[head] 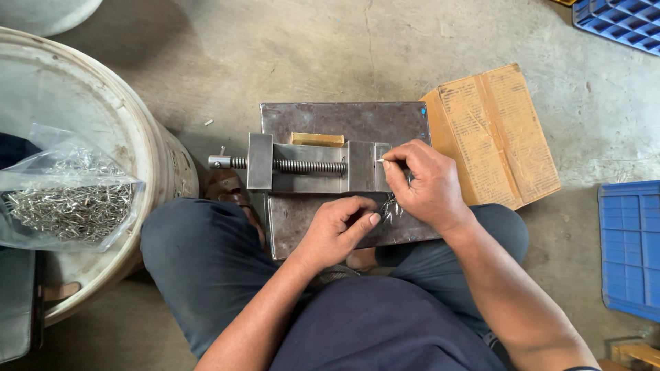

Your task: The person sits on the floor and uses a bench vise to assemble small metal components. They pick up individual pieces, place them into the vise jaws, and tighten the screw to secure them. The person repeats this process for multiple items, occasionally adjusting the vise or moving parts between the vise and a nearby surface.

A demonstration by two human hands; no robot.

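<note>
Here, positions are referenced to the one vise (309, 165).

1. One metal plate (302, 216) is seen beneath the vise; one cardboard box (498, 137) lies just right of it, blocking that side.
2. One white bucket (89, 137), with one bag of pins (69, 199), stands to its left.
3. A small pin (379, 161) is pinched in the right hand (426, 185) at the vise's right end.
4. The left hand (340, 230) is curled loosely just below the vise; any contents cannot be told.
5. Two blue crates (629, 247) are placed far right.

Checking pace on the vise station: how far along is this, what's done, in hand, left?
Done: no finished pile can be made out. In hand: the right hand pinches a small metal pin at the vise jaw; the left hand rests on the steel plate by a few loose pins. Left: a clear bag of pins in the bucket looks full.
</note>
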